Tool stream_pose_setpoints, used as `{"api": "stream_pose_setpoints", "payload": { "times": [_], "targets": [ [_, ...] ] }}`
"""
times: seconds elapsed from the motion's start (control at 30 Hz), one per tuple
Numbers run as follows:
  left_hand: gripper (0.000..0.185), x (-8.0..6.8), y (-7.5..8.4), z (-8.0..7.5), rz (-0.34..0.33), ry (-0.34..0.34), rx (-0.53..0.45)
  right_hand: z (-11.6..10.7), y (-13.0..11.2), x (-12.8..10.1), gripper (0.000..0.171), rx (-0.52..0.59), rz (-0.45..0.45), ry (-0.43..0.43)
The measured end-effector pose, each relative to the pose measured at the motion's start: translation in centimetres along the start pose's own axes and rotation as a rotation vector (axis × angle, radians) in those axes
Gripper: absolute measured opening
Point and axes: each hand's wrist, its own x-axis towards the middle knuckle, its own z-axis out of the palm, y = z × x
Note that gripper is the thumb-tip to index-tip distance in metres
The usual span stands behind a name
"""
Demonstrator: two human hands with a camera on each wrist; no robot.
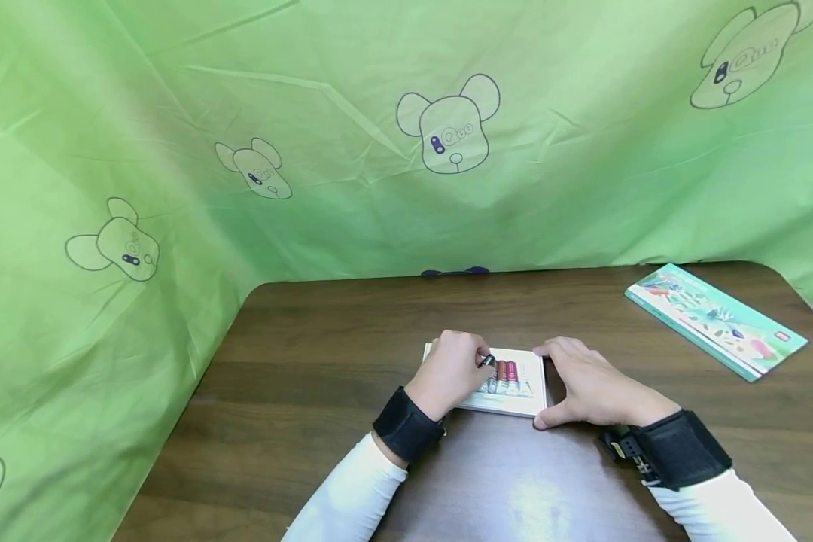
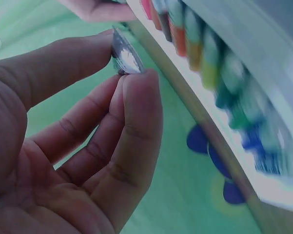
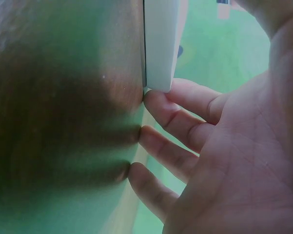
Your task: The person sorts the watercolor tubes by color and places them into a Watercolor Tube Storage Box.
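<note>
On the dark wooden table (image 1: 352, 467) a shallow white tray of paint tubes (image 1: 515, 403) lies flat, near the person and about midway across; the left hand (image 1: 450, 373) is over its left part with thumb and forefinger curled in a pinch on the crimped silver end of one paint tube (image 2: 124, 56), and the left wrist view shows that end caught between the fingertips (image 2: 139, 92) just beside the tray's rim, with a row of coloured tubes (image 2: 219, 73) running from pink and orange through green to blue in their slots; whether the pinched tube is partly raised or seated I cannot tell; the right hand (image 1: 592, 388) lies at the tray's right side, fingers loosely bent and resting on the table against the near right corner, thumb along the near edge, bracing rather than clasping, which the right wrist view bears out, the fingers (image 3: 178, 105) touching the white corner (image 3: 158, 48); far to the right lies the printed green box lid (image 1: 714, 320), well apart from the tray; judging by this, the set is opened and one tube is in hand, while at least two reddish tubes (image 1: 506, 374) sit in place, so most of the handling seems left; green cloth with bear outlines (image 1: 450, 124) hangs behind.
</note>
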Motion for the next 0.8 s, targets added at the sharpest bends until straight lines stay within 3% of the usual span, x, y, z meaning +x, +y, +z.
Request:
{"api": "stream_pose_setpoints", "payload": {
  "times": [0.17,0.4,0.53,0.8],
  "targets": [
    [0.018,0.7,2.0,1.7,0.001,-0.008,-0.012,0.0,0.1,-0.1,0.1,0.011,-0.02,0.008],
    [0.019,1.5,4.8,4.2,-0.008,0.039,0.084,0.0,0.2,-0.1,0.096,0.007,-0.066,0.048],
    [0.014,1.7,5.5,5.0,-0.052,0.073,0.142,0.1,0.2,-0.1,0.097,0.003,-0.067,0.049],
    [0.013,2.1,5.7,5.6,-0.026,0.111,0.214,0.0,0.4,-0.2,0.091,0.002,-0.071,0.065]
  ]
}}
